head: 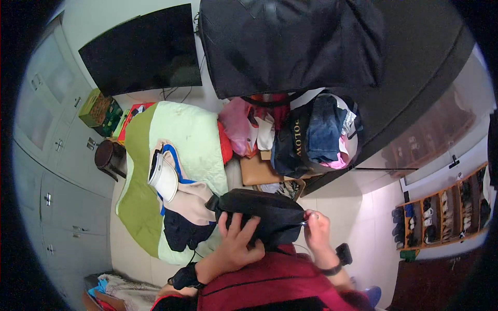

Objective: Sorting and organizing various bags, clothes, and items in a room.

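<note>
A black fabric bag (268, 215) lies across my lap area, above a dark red garment or bag (264, 276). My left hand (239, 241) rests on its near left side with the fingers spread over the fabric. At the bag's right end, my right hand (317, 229) pinches a small shiny piece that looks like a zipper pull. Left of the bag, a white sun visor (165, 179) sits on a beige and blue garment (194, 198), with a black cloth item (184, 231) below it.
A green quilt (186, 128) lies beneath the clothes. Beyond are a black bag stuffed with jeans (325, 134), a pink plastic bag (235, 128) and a large black bag or cover (291, 46). A dark stool (109, 155) stands left, a shoe rack (443, 210) right.
</note>
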`<state>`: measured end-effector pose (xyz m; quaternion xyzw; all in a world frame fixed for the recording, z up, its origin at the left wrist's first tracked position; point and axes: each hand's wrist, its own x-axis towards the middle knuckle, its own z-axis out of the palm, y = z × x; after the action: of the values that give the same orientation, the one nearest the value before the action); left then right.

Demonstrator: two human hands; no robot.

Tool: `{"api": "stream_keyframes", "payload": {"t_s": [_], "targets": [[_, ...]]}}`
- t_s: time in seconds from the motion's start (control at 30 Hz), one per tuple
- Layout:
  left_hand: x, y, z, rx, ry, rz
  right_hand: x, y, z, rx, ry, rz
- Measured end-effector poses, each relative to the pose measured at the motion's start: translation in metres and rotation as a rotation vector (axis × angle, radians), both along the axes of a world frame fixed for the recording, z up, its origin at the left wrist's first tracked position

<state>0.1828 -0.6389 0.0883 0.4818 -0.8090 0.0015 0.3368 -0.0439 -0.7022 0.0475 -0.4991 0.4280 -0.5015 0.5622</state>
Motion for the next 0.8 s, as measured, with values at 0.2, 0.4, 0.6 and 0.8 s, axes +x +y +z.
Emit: {"api": "stream_keyframes", "payload": {"t_s": [0.2, 0.4, 0.6, 0.8], "targets": [[-0.017, -0.02, 0.02, 0.629, 0.072, 0.015, 0.019, -0.006, 0.041, 0.052, 0.185, 0.176], [0.002, -0.042, 0.006, 0.544, 0.525, -0.164, 0.001, -0.041, 0.046, -0.633, 0.654, 0.407], [0.019, -0.064, 0.019, 0.657, 0.729, -0.31, 0.017, -0.048, 0.065, -0.253, 0.722, 0.691], [-0.005, -0.058, 0.046, -0.072, 0.149, 0.227, 0.028, -0.041, 0.042, -0.399, 0.934, 0.317]]}}
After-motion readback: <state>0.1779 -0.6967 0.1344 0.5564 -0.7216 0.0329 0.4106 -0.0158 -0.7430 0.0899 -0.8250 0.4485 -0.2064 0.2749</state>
